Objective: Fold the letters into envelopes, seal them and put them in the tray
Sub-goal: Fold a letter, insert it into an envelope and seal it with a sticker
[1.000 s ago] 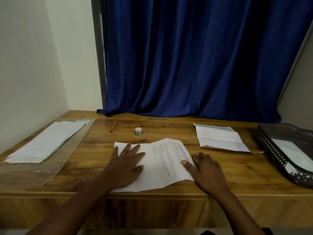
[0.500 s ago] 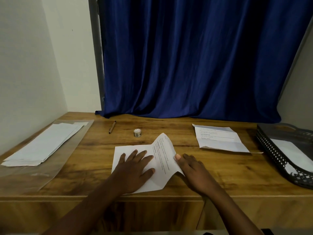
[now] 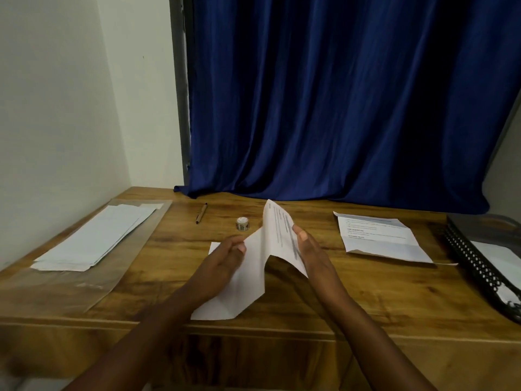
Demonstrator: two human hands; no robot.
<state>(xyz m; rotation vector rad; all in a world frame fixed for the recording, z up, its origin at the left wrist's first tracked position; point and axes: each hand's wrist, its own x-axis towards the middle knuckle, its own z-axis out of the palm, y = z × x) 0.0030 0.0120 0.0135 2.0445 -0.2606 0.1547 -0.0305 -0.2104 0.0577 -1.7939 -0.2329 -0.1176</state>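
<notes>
A white printed letter (image 3: pixel 277 235) lies at the front middle of the wooden desk (image 3: pixel 366 292), its right part lifted and swung up over the left. My right hand (image 3: pixel 313 258) pinches that raised flap, thumb on the printed face and fingers behind it. Turned on its edge, my left hand (image 3: pixel 225 261) lies on the letter's left half, fingertips touching the paper beside the raised fold. A stack of white envelopes (image 3: pixel 95 238) sits at far left on a clear plastic sleeve. The black mesh tray (image 3: pixel 476 266) stands at the right edge with a white envelope (image 3: pixel 504 261) inside.
A second partly folded letter (image 3: pixel 380 238) lies right of my hands, before the tray. A pen (image 3: pixel 202 213) and a small roll of stickers (image 3: pixel 242 223) lie toward the back, in front of a blue curtain (image 3: pixel 338 108). The desk's front edge is just below my forearms.
My right hand has lifted the letter's right part from flat to nearly upright, swinging it leftward. My left hand has turned from flat on the paper onto its edge.
</notes>
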